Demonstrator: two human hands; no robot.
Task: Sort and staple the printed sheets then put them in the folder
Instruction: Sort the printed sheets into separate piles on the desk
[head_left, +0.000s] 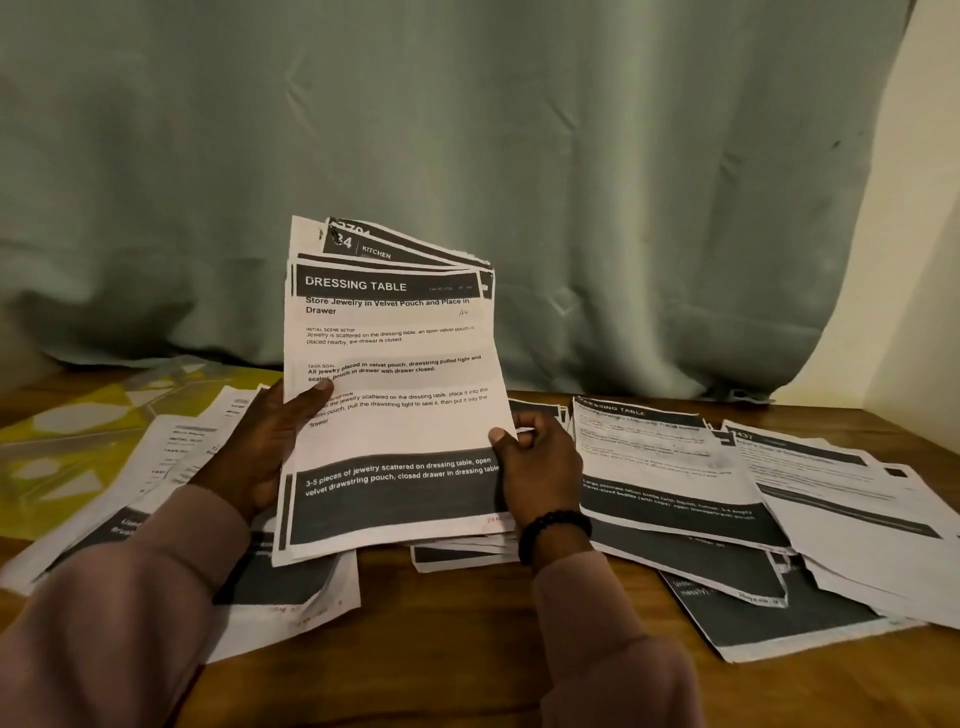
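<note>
In the centre of the frame, the person is holding a fanned stack of white printed sheets with dark grey header bands (395, 395) upright, its long axis running up the picture and its top page headed "DRESSING TABLE". The left hand (260, 447) is gripping the stack's left edge, thumb lying across the front page. The right hand (535, 467) is pinching the right edge with curled fingers, and sits nearer the matching "DRESSING TABLE" pile of printed sheets (670, 467) lying flat just right of centre. More loose printed pages (171, 467) are spreading at the left. A yellow patterned sheet (78, 426), possibly the folder, is lying at the far left. Everything is resting on a brown wooden table (467, 649) before a grey-green curtain (467, 130).
</note>
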